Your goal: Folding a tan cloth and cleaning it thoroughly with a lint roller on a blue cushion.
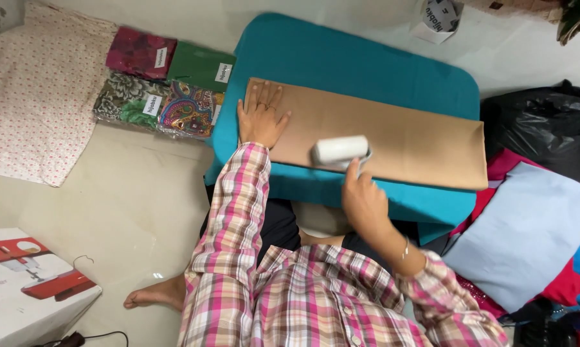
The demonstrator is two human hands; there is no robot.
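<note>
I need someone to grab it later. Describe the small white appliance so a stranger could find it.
Start at the teal pad on the floor; a long tan cloth lies across it. The white appliance sits on the cloth's near edge, under the right hand, the only white, rounded thing there.

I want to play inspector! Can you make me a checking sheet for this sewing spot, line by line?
Surface: teal padded board on a pale floor.
Job's things: tan cloth lies flat on the board; a small white iron sits on it.
Clutter: wrapped patterned fabrics, dotted white cloth, light blue cloth on a heap, black bag, white box.
Hands: left hand pressed flat on the tan cloth, fingers spread; right hand touching the iron, grip unclear.
Cables: black cord by the box.
Surroundings: bare foot on the floor.
</note>
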